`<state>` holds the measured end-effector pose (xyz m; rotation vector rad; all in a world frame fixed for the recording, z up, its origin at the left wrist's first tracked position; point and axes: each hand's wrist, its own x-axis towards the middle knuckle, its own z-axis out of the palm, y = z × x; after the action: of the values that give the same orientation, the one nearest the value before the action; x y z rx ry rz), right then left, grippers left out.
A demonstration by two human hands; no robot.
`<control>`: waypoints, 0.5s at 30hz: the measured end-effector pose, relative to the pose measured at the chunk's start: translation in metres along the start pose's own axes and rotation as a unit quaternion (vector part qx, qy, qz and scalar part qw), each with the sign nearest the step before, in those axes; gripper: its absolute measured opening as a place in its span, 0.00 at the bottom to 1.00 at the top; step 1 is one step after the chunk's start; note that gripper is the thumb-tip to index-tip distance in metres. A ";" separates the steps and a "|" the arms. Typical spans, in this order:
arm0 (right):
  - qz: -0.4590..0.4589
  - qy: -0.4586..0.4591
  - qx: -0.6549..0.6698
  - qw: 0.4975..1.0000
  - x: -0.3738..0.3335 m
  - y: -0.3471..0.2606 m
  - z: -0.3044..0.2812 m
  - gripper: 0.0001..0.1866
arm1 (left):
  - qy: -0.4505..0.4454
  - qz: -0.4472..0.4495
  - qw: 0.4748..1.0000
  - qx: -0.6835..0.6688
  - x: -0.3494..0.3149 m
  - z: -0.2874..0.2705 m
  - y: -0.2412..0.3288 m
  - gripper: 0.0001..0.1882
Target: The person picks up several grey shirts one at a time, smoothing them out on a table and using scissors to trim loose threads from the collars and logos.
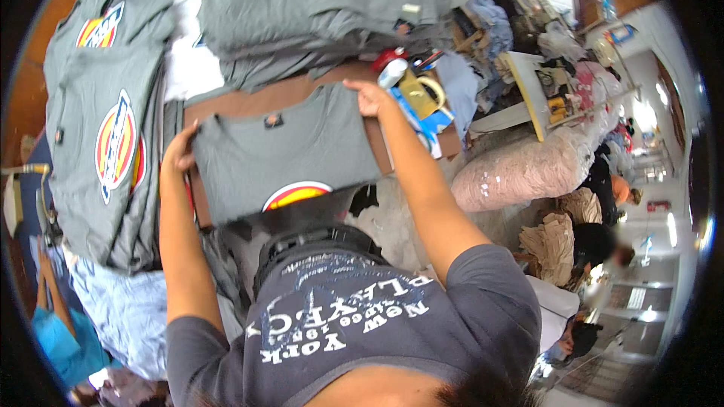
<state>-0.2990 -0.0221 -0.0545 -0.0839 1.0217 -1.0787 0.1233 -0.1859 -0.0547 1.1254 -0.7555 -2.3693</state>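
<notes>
A grey T-shirt is spread between my two hands over a brown table top. Its neckline and small dark label face up, and part of a red, yellow and white printed emblem shows at its lower edge. My left hand is closed on the shirt's left shoulder corner. At the right shoulder corner, my right hand pinches the cloth between thumb and fingers. The shirt's lower part hangs toward my body, past the table's near edge.
Grey shirts with emblems lie piled at left; another grey stack stands behind. Tape, a bottle and small items crowd the table's right. A pink wrapped bundle lies farther right. Other people work at far right and lower left.
</notes>
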 end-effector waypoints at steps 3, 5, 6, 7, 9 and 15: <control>0.015 -0.005 -0.016 1.000 0.017 0.002 -0.028 0.18 | -0.007 -0.046 0.999 0.019 0.020 -0.002 0.000 0.18; 0.031 -0.012 -0.008 0.999 0.015 0.000 -0.026 0.17 | 0.047 -0.018 0.996 0.077 0.018 -0.003 -0.001 0.18; 0.039 -0.030 -0.007 0.999 0.010 -0.001 -0.022 0.17 | 0.072 -0.018 0.991 0.109 0.014 -0.002 -0.003 0.18; 0.041 -0.032 -0.012 0.999 0.003 -0.003 -0.017 0.17 | 0.095 -0.016 0.985 0.142 0.010 0.005 -0.001 0.18; 0.036 -0.015 -0.065 0.997 -0.008 -0.008 -0.018 0.18 | 0.081 0.001 0.974 0.209 -0.006 0.021 0.003 0.29; -0.082 0.258 -0.557 0.785 -0.038 -0.007 0.016 0.26 | 0.213 0.080 0.851 0.474 -0.019 0.017 -0.004 0.31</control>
<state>-0.2957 -0.0033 -0.0176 -0.8895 2.0922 -0.4970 0.1202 -0.1669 -0.0376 1.7630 -1.8295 -1.4478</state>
